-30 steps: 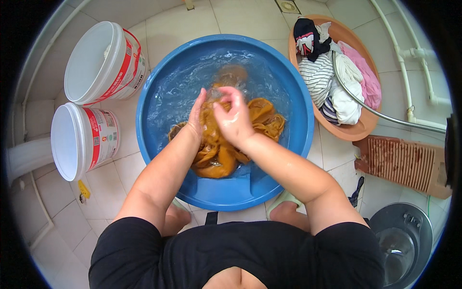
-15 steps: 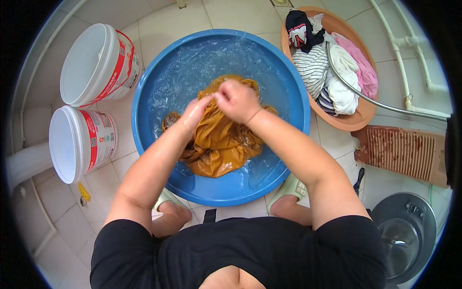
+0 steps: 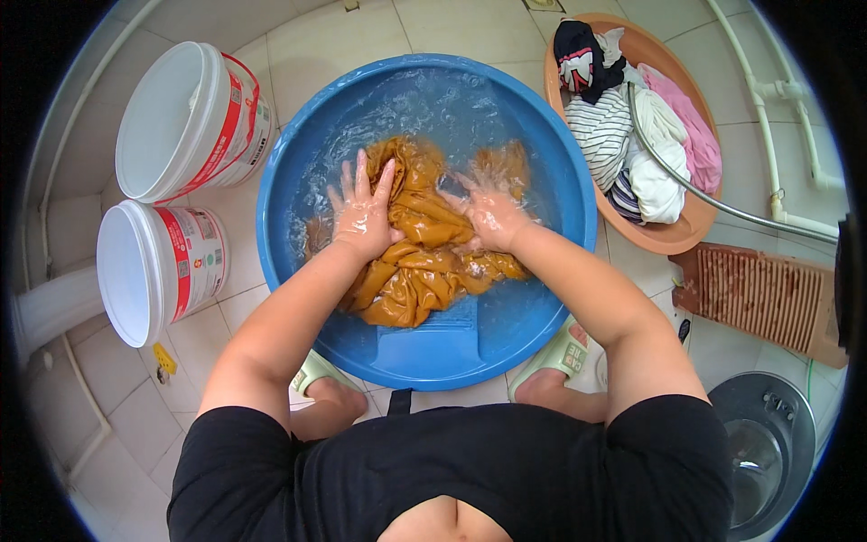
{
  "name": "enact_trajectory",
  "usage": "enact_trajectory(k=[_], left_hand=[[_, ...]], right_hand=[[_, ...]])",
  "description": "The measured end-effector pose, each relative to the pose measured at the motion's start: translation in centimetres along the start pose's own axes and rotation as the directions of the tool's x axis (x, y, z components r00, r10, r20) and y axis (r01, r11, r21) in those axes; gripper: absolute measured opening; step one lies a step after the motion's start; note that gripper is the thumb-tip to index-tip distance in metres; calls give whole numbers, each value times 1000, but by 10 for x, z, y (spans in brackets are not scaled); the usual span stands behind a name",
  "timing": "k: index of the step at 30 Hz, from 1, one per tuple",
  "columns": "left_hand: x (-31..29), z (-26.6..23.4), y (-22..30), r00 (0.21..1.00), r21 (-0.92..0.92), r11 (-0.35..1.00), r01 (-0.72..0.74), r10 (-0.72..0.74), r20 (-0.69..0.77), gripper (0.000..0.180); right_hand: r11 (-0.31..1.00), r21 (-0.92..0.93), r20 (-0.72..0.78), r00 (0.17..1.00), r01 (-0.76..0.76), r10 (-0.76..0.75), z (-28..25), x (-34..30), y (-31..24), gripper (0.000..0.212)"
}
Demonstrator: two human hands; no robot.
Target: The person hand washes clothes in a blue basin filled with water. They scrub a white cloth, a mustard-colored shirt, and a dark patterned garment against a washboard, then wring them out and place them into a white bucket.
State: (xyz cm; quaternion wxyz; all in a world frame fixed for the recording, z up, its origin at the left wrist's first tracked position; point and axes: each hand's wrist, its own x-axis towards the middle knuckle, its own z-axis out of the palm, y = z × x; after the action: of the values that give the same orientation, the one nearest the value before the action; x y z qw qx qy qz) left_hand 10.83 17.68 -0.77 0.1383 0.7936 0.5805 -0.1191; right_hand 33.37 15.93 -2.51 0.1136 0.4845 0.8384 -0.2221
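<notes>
A soaked mustard-brown garment [image 3: 424, 230] lies bunched in water inside a round blue basin [image 3: 271, 230]. My left hand [image 3: 366, 212] rests on its left side, wet, with fingers spread and pointing away from me. Across from it, my right hand [image 3: 490, 215] touches the cloth's right side, its fingers apart and partly among folds and water. Neither hand grips the cloth. At the basin's near side, a ribbed washboard slope [image 3: 429, 348] shows below the garment.
Two white buckets [image 3: 172, 122] with red bands stand at left. At upper right, an orange tub [image 3: 673, 239] holds several clothes, and a metal hose [image 3: 713, 200] crosses it. A brown washboard [image 3: 759, 294] and a dark grey bucket [image 3: 799, 415] are at right.
My hands were together above the garment, fingers closed. Now they are apart and opened, lowered onto its two sides. The cloth has spread wider, uncovering more of the ribbed slope.
</notes>
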Motion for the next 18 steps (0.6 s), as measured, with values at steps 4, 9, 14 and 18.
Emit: enact_trajectory(k=[4,9,14,18], left_hand=[[21,29,-21,996,-176,981,82,-75,49,108],[39,62,-26,985,-990,58,131,-124,123,95],[26,-1,-2,984,-764,-633,124,-19,176,80],[33,17,-20,931,-501,-794,345,357,75,88]], right_hand=[[967,45,212,948,-251,236,7,35,18,74],[815,381,-215,816,-435,536,53,59,37,61],[462,811,35,818,-359,574,-58,29,-70,68],[762,565,-669,716,317,198,-46,15,-112,50]])
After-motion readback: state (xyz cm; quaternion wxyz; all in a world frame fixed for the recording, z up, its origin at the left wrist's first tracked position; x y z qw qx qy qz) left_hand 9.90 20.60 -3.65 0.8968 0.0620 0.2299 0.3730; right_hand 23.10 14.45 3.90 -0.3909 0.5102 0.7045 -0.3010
